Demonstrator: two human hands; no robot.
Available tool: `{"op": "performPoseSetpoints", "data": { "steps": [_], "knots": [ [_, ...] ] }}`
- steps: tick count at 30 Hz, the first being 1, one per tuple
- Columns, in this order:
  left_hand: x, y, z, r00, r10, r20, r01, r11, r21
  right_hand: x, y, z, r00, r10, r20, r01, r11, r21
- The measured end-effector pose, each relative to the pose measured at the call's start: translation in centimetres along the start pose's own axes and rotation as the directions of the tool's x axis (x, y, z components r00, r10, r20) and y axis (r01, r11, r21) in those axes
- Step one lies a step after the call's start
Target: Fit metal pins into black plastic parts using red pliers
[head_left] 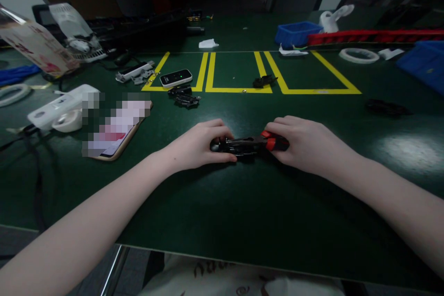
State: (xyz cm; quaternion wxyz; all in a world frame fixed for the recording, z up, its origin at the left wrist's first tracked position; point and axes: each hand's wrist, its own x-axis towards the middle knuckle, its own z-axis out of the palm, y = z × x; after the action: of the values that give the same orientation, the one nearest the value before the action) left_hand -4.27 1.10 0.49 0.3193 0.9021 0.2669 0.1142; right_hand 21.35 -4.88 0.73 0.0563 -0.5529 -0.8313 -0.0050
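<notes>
Near the middle of the green table, my left hand [204, 145] grips a dark, glossy part [231, 147] between thumb and fingers. My right hand [298, 143] is closed round the red and black handles of a pair of pliers [272, 141]. The pliers' jaws reach left to the dark part and seem to touch it; the exact contact is too dark to make out. More black parts [185, 97] lie beyond my left hand, and another black piece [264, 81] rests on the yellow tape.
A phone [120, 129] and a white power strip [62, 106] lie at the left. Yellow tape outlines [239, 89] mark the table [222, 212], with a small white device [176, 77] inside one. Blue bins [298, 33], a tape roll [359, 55] and a red strip [374, 37] are far right.
</notes>
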Motion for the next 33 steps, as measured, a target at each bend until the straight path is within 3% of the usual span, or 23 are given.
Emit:
{"op": "performPoseSetpoints", "data": {
  "steps": [13, 23, 33],
  "knots": [
    [-0.2, -0.1, 0.0, 0.999, 0.049, -0.013, -0.048, 0.998, 0.027, -0.2, 0.0, -0.2, 0.999, -0.038, 0.001, 0.038, 0.999, 0.019],
    [-0.6, -0.7, -0.2, 0.997, 0.075, 0.028, -0.076, 0.997, 0.023, -0.3, 0.2, 0.0, 0.999, 0.035, -0.013, -0.033, 0.993, 0.109],
    [-0.4, -1.3, -0.2, 0.999, 0.041, 0.025, -0.040, 0.999, -0.030, -0.7, 0.0, 0.1, 0.996, -0.050, -0.069, 0.055, 0.995, 0.078]
  ]
}}
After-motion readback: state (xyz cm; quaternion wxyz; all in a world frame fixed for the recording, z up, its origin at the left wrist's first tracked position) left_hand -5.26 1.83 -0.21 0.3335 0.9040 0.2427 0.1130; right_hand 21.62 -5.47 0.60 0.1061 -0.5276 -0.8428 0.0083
